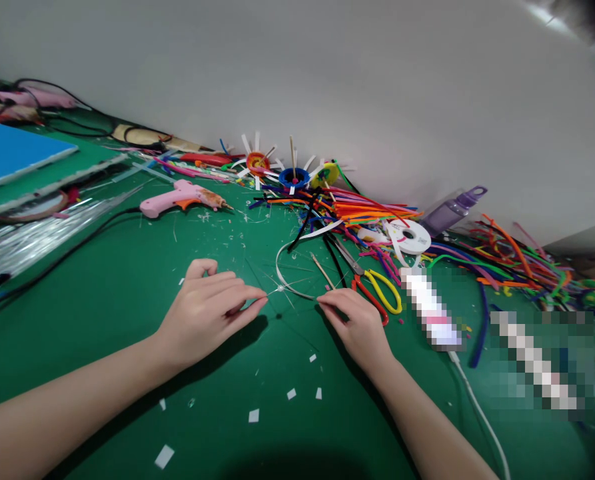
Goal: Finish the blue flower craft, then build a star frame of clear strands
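My left hand (211, 308) is closed in a pinch on one thin clear spoke of a star-shaped piece (280, 289), whose fine spokes spread from a small pale centre. It is held just above the green table (217, 413), where a small shadow shows. Between the fingertips of my right hand (358, 321) is a narrow white ribbon (278, 257). The ribbon curves in a loop past the star's centre and back toward the clutter behind. Whether ribbon and star touch, I cannot tell. A wooden stick (322, 271) lies just beyond my right fingers.
Scissors (372, 290) with red and yellow handles lie beside my right hand. A pink glue gun (182, 199) rests at the back left. Behind are a ribbon spool (421, 239), a purple bottle (450, 212) and many pipe cleaners (372, 212). White scraps (254, 416) lie in front.
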Demonstrator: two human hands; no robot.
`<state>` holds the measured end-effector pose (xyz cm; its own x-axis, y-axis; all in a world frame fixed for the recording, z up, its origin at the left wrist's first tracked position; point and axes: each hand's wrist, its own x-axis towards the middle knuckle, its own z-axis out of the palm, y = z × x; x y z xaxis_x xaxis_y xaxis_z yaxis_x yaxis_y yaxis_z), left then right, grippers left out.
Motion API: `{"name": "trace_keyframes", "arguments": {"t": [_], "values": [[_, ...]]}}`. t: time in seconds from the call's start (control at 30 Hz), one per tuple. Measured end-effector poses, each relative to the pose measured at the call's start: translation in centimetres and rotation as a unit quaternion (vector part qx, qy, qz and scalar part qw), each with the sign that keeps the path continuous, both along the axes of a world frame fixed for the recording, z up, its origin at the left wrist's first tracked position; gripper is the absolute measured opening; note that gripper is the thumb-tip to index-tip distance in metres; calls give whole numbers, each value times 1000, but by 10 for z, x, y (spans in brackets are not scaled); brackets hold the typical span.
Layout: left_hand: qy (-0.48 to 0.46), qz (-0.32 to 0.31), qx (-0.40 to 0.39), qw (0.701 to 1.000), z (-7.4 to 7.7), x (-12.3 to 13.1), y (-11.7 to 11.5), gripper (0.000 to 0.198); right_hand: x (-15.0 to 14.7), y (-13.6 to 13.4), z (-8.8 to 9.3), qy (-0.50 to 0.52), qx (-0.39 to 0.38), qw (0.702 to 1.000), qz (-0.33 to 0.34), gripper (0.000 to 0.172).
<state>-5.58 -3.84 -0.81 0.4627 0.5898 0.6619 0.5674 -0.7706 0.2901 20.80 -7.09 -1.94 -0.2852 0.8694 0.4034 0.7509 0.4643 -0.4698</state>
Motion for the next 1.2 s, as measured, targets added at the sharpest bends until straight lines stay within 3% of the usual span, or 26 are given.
{"name": "trace_keyframes", "arguments": {"t": [1.2], "values": [[1, 0, -25, 1000, 1, -2, -2, 7, -4, -3, 3, 0, -4, 1000, -24, 17]]}}
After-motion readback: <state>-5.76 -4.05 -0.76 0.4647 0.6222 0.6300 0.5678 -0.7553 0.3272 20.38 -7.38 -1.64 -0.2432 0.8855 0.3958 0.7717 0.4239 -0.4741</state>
